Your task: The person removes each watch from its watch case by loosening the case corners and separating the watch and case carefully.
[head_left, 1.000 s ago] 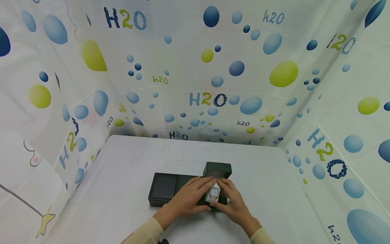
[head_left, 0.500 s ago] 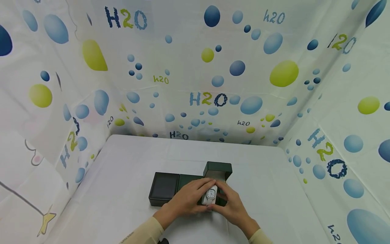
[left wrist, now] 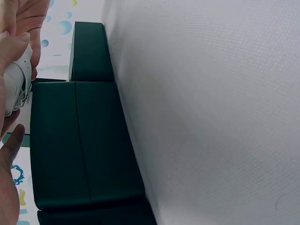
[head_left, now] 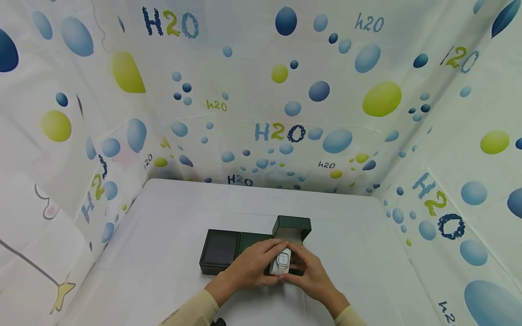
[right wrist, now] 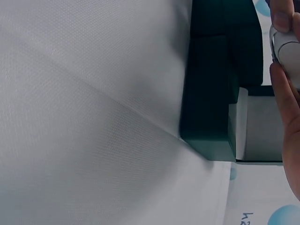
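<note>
Watch dial (head_left: 283, 258) illegibly small.

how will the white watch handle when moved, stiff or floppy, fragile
The watch probably keeps its curve, since its strap wraps a white cushion. Its dial may be fragile, as it faces outward uncovered.

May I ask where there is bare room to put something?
The white tabletop is bare left of the black rectangular box, behind it to the patterned white curtain, and right of the right hand. It is crowded around the white wristwatch between that hand and the left hand, by the open dark green box.
</note>
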